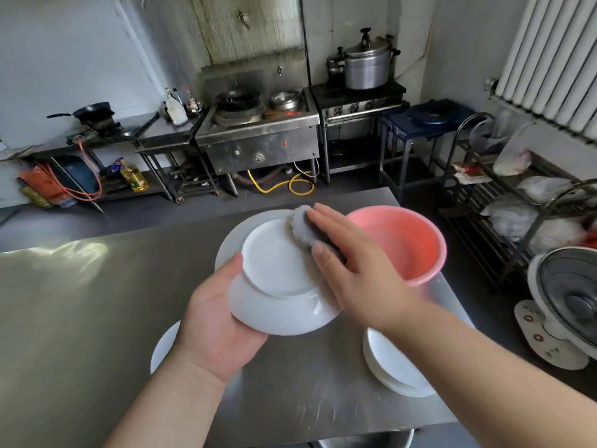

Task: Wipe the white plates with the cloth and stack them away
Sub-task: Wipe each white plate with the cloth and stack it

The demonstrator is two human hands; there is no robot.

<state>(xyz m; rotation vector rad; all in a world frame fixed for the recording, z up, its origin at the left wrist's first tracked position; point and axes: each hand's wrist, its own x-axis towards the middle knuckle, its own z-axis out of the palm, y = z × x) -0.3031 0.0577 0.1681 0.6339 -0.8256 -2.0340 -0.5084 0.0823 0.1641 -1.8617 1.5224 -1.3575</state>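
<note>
My left hand [216, 321] grips a white plate [277, 279] by its left rim, bottom side up, tilted above the steel table [80, 302]. My right hand [352, 270] presses a grey cloth [302, 229] flat against the plate's far right part, fingers straight. A larger white plate [231, 240] lies on the table behind the held one. A stack of white plates [391, 367] sits at the right under my right forearm. Another white plate [164, 347] lies at the left, half hidden by my left wrist.
A pink basin [416, 244] stands on the table just right of my right hand. A fan [568, 295] and a wire rack [504, 195] with bags stand beyond the table's right edge. Stoves and pots line the far wall.
</note>
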